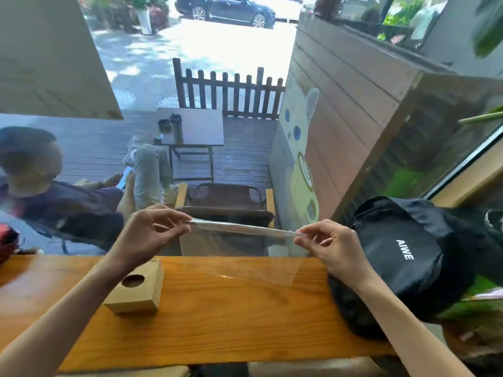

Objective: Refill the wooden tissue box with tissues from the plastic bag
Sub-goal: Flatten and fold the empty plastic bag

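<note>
Head view is looking down on a long orange-toned wooden counter (217, 317) running along a large window. Beyond the glass a wooden deck is showing, with a small grey table (201, 126), a dark picket fence (231, 91), a plank wall bearing a painted cat mural (302, 148), and a dark car (226, 8) parked on the bright street. A seated person (62, 197) outside is holding a phone.

Both hands are raised above the counter, stretching a clear plastic bag (242, 227) between them. The left hand (152, 229) is pinching the bag's left end between thumb and fingertips, and the right hand (329, 246) is pinching the right end the same way, so the top edge is pulled taut while the transparent film is hanging down toward the counter. Whether any tissues are inside cannot be told.

The wooden tissue box (136, 289) is sitting on the counter under the left forearm, its top showing 1 round hole. A black bag (408, 262) is resting at the counter's right end, just beside the right hand, with white lettering reading "AIWE".
</note>
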